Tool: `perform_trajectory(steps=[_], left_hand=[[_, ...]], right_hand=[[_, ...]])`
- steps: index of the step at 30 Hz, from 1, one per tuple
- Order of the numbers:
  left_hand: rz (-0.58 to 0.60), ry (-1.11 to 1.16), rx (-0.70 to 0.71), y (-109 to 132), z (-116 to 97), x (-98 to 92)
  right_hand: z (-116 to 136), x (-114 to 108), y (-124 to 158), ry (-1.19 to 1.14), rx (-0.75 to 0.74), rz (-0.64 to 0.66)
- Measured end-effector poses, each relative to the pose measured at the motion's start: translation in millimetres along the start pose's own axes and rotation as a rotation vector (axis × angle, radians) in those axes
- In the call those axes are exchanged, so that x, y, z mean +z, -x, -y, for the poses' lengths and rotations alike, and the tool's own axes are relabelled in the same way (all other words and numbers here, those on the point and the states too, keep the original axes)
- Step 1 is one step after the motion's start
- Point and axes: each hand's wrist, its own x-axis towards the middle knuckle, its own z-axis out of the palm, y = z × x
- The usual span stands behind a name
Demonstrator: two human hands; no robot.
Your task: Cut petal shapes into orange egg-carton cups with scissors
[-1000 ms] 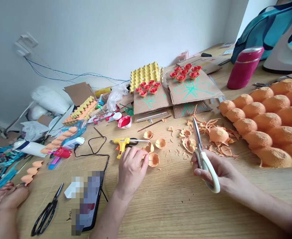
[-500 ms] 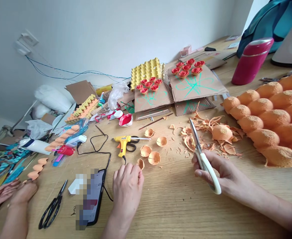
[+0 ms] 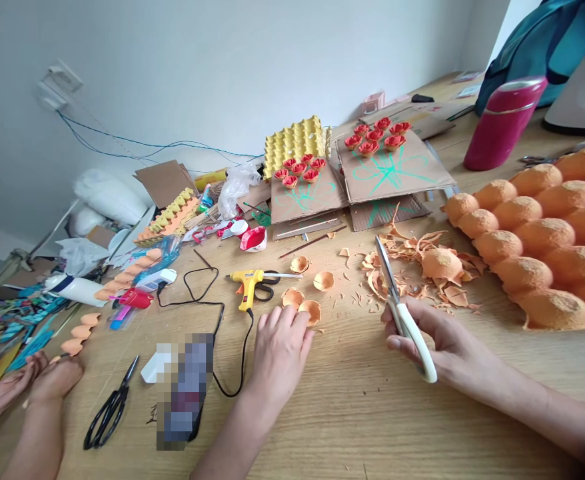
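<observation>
My left hand (image 3: 280, 343) lies back-up on the wooden table (image 3: 352, 407), fingers pressed together. Its tips touch an orange egg-carton cup (image 3: 312, 309), and whatever is under the fingers is hidden. Two similar cups (image 3: 292, 297) (image 3: 324, 280) sit just beyond. My right hand (image 3: 442, 343) grips white-handled scissors (image 3: 405, 320). The blades are nearly closed and point away from me, toward a heap of orange carton scraps (image 3: 422, 267).
An orange egg tray (image 3: 537, 227) fills the right side. A yellow glue gun (image 3: 247, 283) with a black cord, black scissors (image 3: 107, 413) and a phone (image 3: 185, 387) lie to the left. Cardboard with red flowers (image 3: 392, 167) and a pink flask (image 3: 502, 123) stand behind. A person's bare feet (image 3: 22, 393) rest at the lower left.
My left hand pulled back from the cups with a small orange piece, then moved forward and right to the cups again. My right hand with the scissors barely moved.
</observation>
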Motion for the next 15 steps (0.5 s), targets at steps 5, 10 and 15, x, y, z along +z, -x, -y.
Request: perform_trajectory(steps=[5, 10, 15], left_hand=[[0.004, -0.044, 0.050, -16, -8, 8.7], [-0.046, -0.003, 0.043, -19, -13, 14.8], [-0.068, 0.162, 0.080, -23, -14, 11.5]], right_hand=[[0, -4, 0, -0.044, -0.006, -0.019], [0, -5, -1, -0.024, -0.031, -0.026], [5, -6, -3, 0.027, -0.060, -0.043]])
